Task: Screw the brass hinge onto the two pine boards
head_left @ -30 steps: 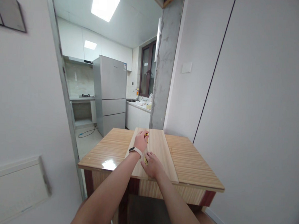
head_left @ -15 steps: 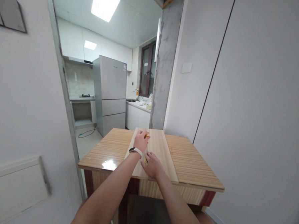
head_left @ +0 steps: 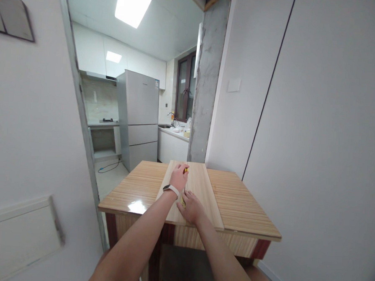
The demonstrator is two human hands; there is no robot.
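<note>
A pale wooden board (head_left: 206,200) lies lengthwise across the table, with a thin dark line running along it. My left hand (head_left: 178,177), with a pale-banded watch on the wrist, is closed around a small yellow-and-black tool (head_left: 186,170) near the board's far end. The fingers cover most of that tool, so its kind is unclear. Closer to me, my right hand (head_left: 192,207) rests on the board, its thumb and fingers closed about a yellow piece (head_left: 183,201) that is largely hidden. A narrow dark strip shows between the two hands.
The striped wooden table (head_left: 241,202) stands against the wall at right. Beyond it are a grey refrigerator (head_left: 144,100), a sink counter (head_left: 175,133) and a blue-ended cable (head_left: 109,168) on the floor. A bare pillar (head_left: 205,95) rises behind the table.
My left hand has shifted slightly right, and the yellow-and-black tool in it has turned a little. The right hand stays in place on the yellow piece.
</note>
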